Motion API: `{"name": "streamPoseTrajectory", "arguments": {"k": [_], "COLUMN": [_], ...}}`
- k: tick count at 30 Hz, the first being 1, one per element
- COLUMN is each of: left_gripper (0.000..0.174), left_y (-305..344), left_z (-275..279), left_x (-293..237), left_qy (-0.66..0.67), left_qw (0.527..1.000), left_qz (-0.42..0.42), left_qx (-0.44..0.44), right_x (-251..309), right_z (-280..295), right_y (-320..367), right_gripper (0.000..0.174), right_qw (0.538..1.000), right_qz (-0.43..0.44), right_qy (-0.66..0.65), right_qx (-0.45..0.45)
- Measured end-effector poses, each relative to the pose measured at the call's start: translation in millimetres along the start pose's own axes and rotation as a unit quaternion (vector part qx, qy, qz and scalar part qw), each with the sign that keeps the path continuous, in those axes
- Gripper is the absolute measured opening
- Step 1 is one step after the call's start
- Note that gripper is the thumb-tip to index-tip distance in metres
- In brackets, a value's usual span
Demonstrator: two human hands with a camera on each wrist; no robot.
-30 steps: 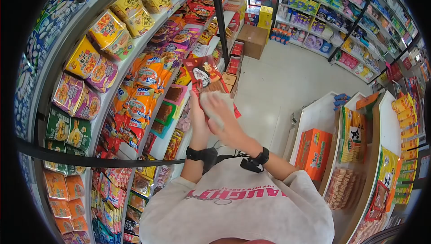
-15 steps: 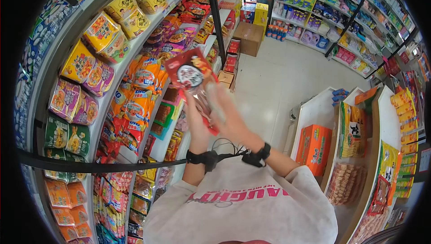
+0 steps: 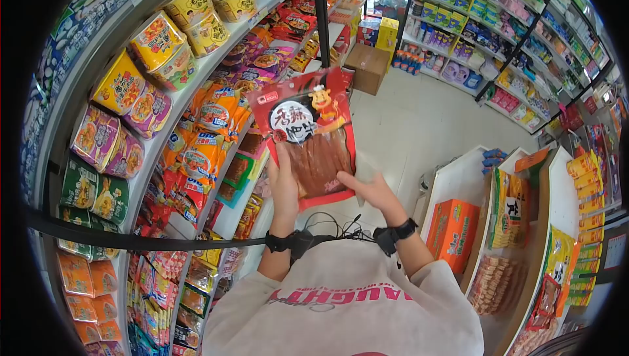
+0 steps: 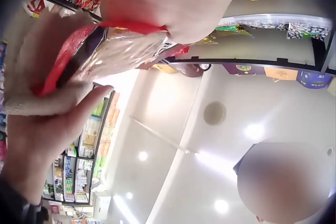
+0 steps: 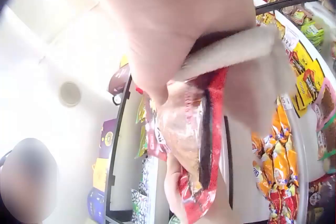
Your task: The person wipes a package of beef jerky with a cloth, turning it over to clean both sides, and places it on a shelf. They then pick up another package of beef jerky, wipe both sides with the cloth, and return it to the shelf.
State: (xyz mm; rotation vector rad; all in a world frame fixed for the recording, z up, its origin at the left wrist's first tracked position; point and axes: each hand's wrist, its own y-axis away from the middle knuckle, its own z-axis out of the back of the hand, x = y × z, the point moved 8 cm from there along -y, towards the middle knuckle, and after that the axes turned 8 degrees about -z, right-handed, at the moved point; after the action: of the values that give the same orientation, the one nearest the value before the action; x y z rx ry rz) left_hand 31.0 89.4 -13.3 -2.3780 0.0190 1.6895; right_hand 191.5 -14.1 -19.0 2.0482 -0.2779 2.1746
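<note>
A red packet (image 3: 313,159) with a clear window showing brown food is held up in front of the chest, its printed side towards the head camera. The left hand (image 3: 283,189) grips its left edge, thumb on the front. At the lower right edge the right hand (image 3: 375,193) pinches it, thumb on the front and fingers behind. A whitish cloth (image 5: 231,53) lies between the right hand's thumb and fingers in the right wrist view. From the left wrist camera, the packet (image 4: 123,50) spans both hands, seen nearly edge-on.
Shelves at the left hold noodle tubs (image 3: 157,41) and orange bags (image 3: 213,110). An orange box (image 3: 453,231) stands in the low white unit at the right. A brown carton (image 3: 367,67) sits on the floor ahead, near a dark shelf post (image 3: 321,15). Dark cables (image 3: 327,225) hang below the hands.
The right hand has moved from over the packet to its right edge. The packet has come nearer the head camera and turned, so its front shows fully.
</note>
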Motion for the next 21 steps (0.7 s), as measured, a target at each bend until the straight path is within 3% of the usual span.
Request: {"name": "streamPoseTrajectory", "arguments": {"k": [1, 2, 5, 6, 9, 11, 12, 15, 16, 18, 21], "left_gripper": [0.058, 0.062, 0.067, 0.077, 0.075, 0.075, 0.077, 0.082, 0.082, 0.082, 0.079], "left_y": [-4.0, -11.3, -4.0, 1.1, 19.2, 21.7, 24.9, 29.8, 30.3, 41.1, 43.8], "left_z": [-0.7, 4.1, -6.4, -14.4, -23.1, -29.0, -31.7, -39.4, -39.2, -41.2, -40.6], "left_x": [0.7, 8.1, -19.4, -23.1, 25.0, 17.2, 17.6, 16.1, 20.4, 35.1, 35.5], "left_qy": [-0.03, -0.086, -0.137, -0.127, 0.168, 0.232, 0.262, 0.243, 0.203, 0.21, 0.294], "left_qw": [0.999, 0.993, 0.964, 0.963, 0.971, 0.964, 0.948, 0.955, 0.964, 0.962, 0.947], "left_qz": [-0.015, -0.056, -0.229, -0.226, -0.05, 0.099, 0.173, 0.101, 0.076, 0.078, 0.071], "left_qx": [0.022, 0.057, 0.022, 0.069, 0.163, 0.087, 0.05, 0.134, 0.152, 0.157, 0.111], "right_x": [3.8, -5.1, -1.2, 10.0, 47.7, 61.9, 56.4, 58.5, 56.1, 51.0, 55.5], "right_z": [0.7, -4.0, 4.2, -0.1, -27.7, -63.2, -70.5, -56.2, -45.3, -24.0, -20.1], "right_y": [4.4, 5.0, 0.7, 0.1, 9.6, 24.0, 25.1, 9.8, -0.6, -22.5, -33.8], "right_gripper": [0.057, 0.058, 0.06, 0.063, 0.069, 0.072, 0.075, 0.072, 0.07, 0.066, 0.06], "right_qw": [0.999, 0.999, 0.994, 0.99, 0.967, 0.948, 0.952, 0.927, 0.94, 0.956, 0.958], "right_qz": [0.026, -0.048, -0.001, 0.049, 0.177, 0.237, 0.219, 0.245, 0.235, 0.217, 0.201], "right_qy": [0.03, -0.017, 0.103, 0.124, 0.183, 0.212, 0.208, 0.281, 0.238, 0.15, 0.162], "right_qx": [-0.022, 0.018, -0.039, -0.039, -0.016, 0.026, 0.039, -0.03, -0.061, -0.127, -0.123]}}
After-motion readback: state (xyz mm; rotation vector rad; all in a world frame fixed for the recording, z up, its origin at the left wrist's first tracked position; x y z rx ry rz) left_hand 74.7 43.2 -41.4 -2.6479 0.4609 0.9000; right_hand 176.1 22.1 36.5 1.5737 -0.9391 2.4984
